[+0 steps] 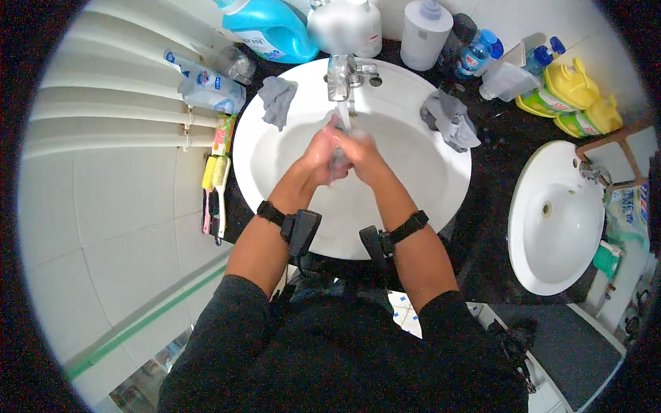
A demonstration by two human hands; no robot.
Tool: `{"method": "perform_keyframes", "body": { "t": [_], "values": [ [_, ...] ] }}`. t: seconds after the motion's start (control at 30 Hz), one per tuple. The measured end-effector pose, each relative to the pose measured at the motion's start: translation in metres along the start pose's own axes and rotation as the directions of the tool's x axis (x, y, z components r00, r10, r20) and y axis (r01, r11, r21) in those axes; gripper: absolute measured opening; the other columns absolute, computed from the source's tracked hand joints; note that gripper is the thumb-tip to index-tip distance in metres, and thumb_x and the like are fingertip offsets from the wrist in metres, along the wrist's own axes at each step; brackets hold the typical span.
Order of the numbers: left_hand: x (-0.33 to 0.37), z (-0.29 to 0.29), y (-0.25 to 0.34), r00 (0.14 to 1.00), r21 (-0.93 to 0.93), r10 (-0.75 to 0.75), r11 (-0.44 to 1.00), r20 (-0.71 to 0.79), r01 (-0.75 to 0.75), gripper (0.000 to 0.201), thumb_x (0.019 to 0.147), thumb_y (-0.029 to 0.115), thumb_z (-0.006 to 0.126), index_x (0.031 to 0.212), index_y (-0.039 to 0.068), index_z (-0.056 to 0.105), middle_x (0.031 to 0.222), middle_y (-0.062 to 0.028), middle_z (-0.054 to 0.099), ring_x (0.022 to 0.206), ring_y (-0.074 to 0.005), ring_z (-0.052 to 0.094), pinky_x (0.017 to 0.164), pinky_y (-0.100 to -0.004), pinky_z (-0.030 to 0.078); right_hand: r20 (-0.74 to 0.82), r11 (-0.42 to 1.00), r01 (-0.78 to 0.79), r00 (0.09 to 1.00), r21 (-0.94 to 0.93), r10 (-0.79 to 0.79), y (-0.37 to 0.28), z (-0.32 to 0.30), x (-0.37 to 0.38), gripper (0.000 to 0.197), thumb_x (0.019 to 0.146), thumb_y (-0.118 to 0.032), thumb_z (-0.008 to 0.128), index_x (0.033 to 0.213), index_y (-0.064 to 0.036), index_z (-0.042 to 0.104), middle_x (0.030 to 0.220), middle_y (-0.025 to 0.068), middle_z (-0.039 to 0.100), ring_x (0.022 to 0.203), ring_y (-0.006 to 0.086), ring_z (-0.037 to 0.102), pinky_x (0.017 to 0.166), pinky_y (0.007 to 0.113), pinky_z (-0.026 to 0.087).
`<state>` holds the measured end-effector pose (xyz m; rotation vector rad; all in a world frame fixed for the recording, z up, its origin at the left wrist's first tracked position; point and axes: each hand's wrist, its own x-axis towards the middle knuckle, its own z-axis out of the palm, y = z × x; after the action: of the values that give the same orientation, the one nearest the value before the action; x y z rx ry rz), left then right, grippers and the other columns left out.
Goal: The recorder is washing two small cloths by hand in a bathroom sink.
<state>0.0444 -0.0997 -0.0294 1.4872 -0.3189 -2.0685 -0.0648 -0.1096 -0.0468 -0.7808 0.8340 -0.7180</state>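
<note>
Grey cloth [338, 161] between both hands [319, 157]

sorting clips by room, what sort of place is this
Most likely a washroom: there's a white sink under a running faucet, a second white basin to the right, and a large blue bottle behind the sink.

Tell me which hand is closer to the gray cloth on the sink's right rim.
Right. The right hand is over the sink, left of and slightly below that cloth in the picture; the left hand is farther left.
</note>
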Motion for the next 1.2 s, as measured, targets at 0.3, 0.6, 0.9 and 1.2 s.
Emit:
{"method": "perform_keyframes", "body": {
  "t": [0.3,0.6,0.9,1.2],
  "values": [
    [0.009,0.023,-0.011,0.788,0.704,0.603,0.613,-0.125,-0.358,0.033,0.086,0.033,0.042,0.102,0.006,0.051,0.092,-0.0196,0.059,0.087,-0.0291,0.057,0.069,-0.0409,0.045,-0.547,0.992,0.09,0.827,-0.093,-0.126,0.064,-0.006,0.05,0.026,0.081,-0.027,0.06,0.078,-0.0006,0.057,0.071,0.0055,0.052,0.064,0.0172,0.053,0.053,0.035,0.042],
    [0.005,0.002,-0.031,0.735,0.924,0.673,0.327,-0.08,-0.199,0.045,0.088,0.037,0.041,0.119,0.005,0.046,0.095,-0.0239,0.059,0.091,-0.036,0.058,0.076,-0.0409,0.045,-0.719,0.998,-0.005,0.693,0.059,0.046,0.035,0.012,0.033,0.029,0.085,-0.023,0.048,0.082,0.0025,0.062,0.077,0.021,0.062,0.075,0.0348,0.061,0.066,0.041,0.046],
    [-0.007,-0.002,-0.015,0.987,-0.345,0.161,0.926,-0.005,-0.152,0.056,0.091,0.053,0.026,0.118,0.009,0.045,0.11,-0.009,0.054,0.103,-0.021,0.051,0.087,-0.0399,0.042,-0.228,0.606,0.193,0.806,-0.772,-0.547,0.027,0.031,-0.01,0.035,0.089,-0.026,0.041,0.107,0.0016,0.055,0.092,0.0218,0.061,0.088,0.0392,0.057,0.079,0.047,0.042],
    [0.006,-0.03,-0.015,0.964,-0.162,0.012,0.986,0.267,0.032,0.056,0.085,0.062,0.031,0.1,0.012,0.052,0.089,-0.0082,0.057,0.076,-0.0225,0.057,0.06,-0.0384,0.047,-0.219,0.859,0.198,0.918,-0.471,-0.332,0.01,0.011,-0.01,0.042,0.083,-0.038,0.053,0.086,0.004,0.055,0.079,0.0222,0.058,0.076,0.0343,0.056,0.069,0.04,0.044]
  ]
}}
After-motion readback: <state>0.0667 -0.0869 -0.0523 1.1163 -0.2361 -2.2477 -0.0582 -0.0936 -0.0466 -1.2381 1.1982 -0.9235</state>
